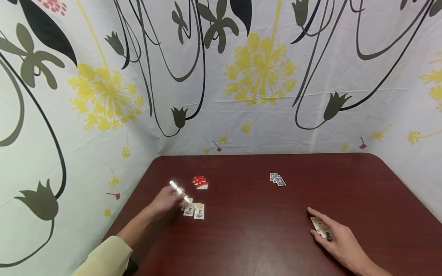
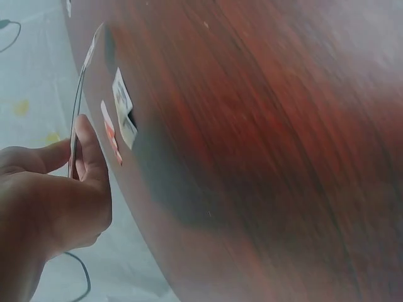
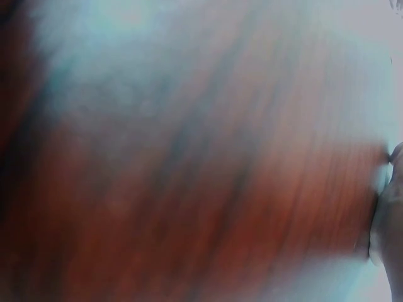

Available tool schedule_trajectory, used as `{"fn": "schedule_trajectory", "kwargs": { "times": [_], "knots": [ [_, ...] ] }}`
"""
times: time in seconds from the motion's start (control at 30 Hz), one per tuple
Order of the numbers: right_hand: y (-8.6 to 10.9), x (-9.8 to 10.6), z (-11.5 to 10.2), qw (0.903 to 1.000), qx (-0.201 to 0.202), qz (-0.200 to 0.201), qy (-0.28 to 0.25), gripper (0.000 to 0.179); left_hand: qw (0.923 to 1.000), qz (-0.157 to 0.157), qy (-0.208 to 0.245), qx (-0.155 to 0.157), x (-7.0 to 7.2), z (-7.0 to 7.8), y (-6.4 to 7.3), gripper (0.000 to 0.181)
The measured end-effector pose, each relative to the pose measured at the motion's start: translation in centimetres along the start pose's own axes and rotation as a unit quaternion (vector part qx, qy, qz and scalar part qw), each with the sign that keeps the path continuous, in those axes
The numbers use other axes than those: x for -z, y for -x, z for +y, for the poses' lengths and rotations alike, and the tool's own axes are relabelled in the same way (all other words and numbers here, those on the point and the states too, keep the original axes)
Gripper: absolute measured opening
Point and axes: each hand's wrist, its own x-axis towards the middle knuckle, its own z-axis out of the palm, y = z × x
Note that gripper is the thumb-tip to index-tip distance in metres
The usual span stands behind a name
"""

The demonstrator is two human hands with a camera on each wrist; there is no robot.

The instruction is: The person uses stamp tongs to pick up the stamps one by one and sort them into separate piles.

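In the head view my left hand (image 1: 169,200) pinches playing cards (image 1: 179,190), turned edge-on and bright with glare, over a group of yellowish playing cards (image 1: 199,211) at the table's left side. The left wrist view shows these thin held cards (image 2: 80,94) standing between the thumb and fingers of the left hand (image 2: 63,195). At the right, my right hand (image 1: 340,241) spreads its thumb and straight forefinger either side of more yellowish cards (image 1: 321,227), which its palm partly covers. Only the edge of that hand (image 3: 391,220) enters the blurred right wrist view.
Red-and-white cards (image 1: 201,183) overlap one another behind the left-hand group. Farther right, several grey-white cards (image 1: 277,179) lie fanned out. The dark red table (image 1: 241,245) reaches back to a flower-patterned cloth (image 1: 214,88), which also hangs along the left side.
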Motion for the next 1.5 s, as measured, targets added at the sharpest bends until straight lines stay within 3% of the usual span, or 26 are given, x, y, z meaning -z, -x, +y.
{"fn": "schedule_trajectory", "kwargs": {
  "times": [0.27, 0.53, 0.97, 1.37, 1.5],
  "knots": [
    [0.0, 0.0, 0.0, 1.0000, -0.001, 0.000, 0.002, 0.074, 0.9988, -0.011, -0.048, 0.005, 1.4, -0.1, 0.4, 0.026],
    [0.0, -0.1, 0.1, 1.0000, 0.003, 0.000, -0.001, 0.074, 0.9969, -0.019, -0.076, 0.001, 1.5, -0.1, 0.1, 0.021],
    [-0.1, 0.0, 0.1, 0.9999, -0.002, -0.010, 0.002, 0.074, 0.9961, -0.008, -0.088, 0.007, 1.3, 0.5, 0.1, 0.020],
    [0.1, 0.0, 0.0, 1.0000, 0.000, -0.003, 0.000, 0.074, 0.9965, 0.010, -0.083, -0.006, 1.6, 0.2, 0.0, 0.020],
    [0.1, 0.0, 0.0, 1.0000, -0.003, -0.001, -0.008, 0.074, 0.9960, 0.048, -0.075, -0.008, 1.7, 0.5, -0.3, 0.020]
  ]
}}
